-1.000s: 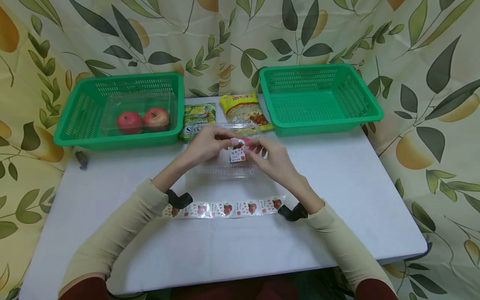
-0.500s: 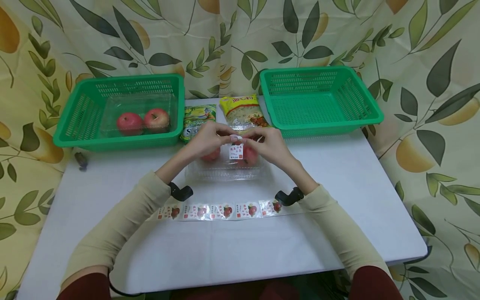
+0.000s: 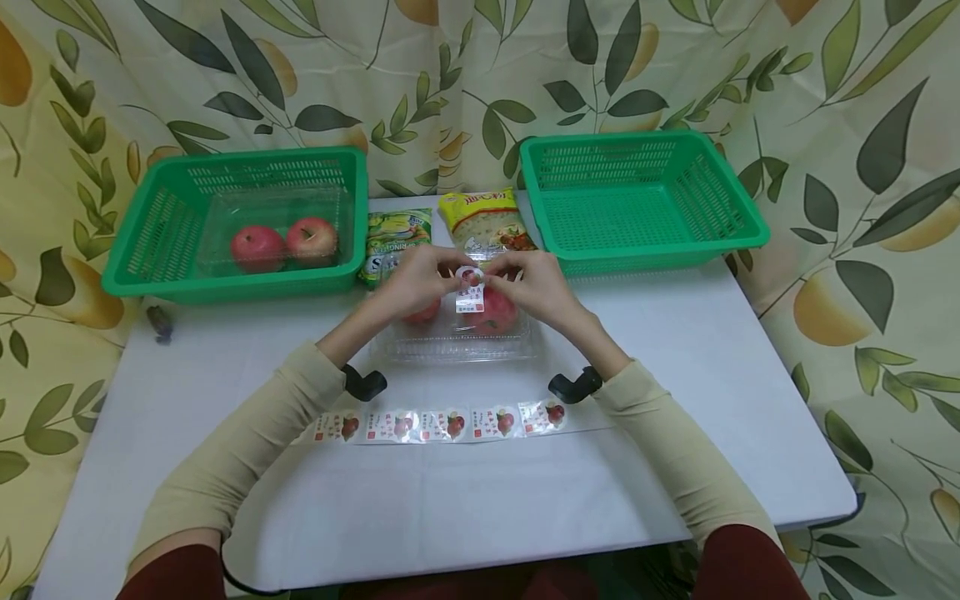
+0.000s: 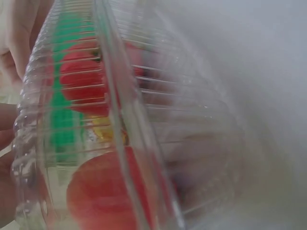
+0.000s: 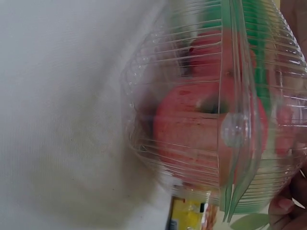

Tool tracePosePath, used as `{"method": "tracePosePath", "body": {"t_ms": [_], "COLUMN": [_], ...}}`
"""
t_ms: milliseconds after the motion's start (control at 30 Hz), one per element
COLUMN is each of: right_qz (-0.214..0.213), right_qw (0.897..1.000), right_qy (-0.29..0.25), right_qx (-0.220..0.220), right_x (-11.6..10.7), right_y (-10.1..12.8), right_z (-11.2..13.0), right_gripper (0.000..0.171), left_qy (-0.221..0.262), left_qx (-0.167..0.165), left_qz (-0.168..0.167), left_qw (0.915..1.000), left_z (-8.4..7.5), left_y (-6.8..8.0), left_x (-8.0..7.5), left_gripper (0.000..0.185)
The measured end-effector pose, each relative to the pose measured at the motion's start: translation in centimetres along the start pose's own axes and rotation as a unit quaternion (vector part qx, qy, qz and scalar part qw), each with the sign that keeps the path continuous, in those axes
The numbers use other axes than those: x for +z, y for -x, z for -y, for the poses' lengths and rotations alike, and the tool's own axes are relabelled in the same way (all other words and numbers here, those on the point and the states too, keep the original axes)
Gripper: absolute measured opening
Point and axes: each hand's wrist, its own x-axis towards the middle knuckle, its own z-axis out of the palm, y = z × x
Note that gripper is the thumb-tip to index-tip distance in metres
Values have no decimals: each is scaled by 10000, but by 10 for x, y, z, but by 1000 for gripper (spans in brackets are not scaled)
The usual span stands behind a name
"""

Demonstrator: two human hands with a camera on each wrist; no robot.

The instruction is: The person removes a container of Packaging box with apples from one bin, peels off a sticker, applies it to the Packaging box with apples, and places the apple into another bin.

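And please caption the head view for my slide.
Left hand and right hand pinch a label over a clear box of apples, behind a label strip.

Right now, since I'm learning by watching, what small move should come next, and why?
Probably press the label flat onto the clear box: the left grip and right grip pinch its upper part from either side, above the apples inside. Whether it already touches the box, I can't tell.

soft, muted light; glare on label strip [image 3: 442,424]; clear box [image 4: 127,115] blurred in left wrist view
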Motion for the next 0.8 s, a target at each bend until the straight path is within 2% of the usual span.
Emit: {"method": "tracePosePath", "body": {"t_ms": [100,200,467,600,800], "right_qz": [25,44,-30,-67,-40], "right_qw": [9999,9998,9996,9994,9994], "right_qy": [123,199,259,261,270], "right_qx": [-60,-83,-115,-215,-203], "right_x": [2,4,6,5,4], "right_y": [-1,-2,-3,-3,-2], "right_z": [0,0,-3,-6,-6], "right_gripper": [12,11,11,10,10], "left_qy": [-240,-369,-1066,-1103,-1159], "left_qx": [185,234,102,-66,-144], "left_qz": [38,71,120,65,-68], "left_qw": [9995,9990,9942,9939,9931], "left_z": [1,2,-4,-6,-6], "left_y": [1,2,4,3,3], "left_x": [2,3,6,8,9], "left_gripper": [25,33,43,41,36]}}
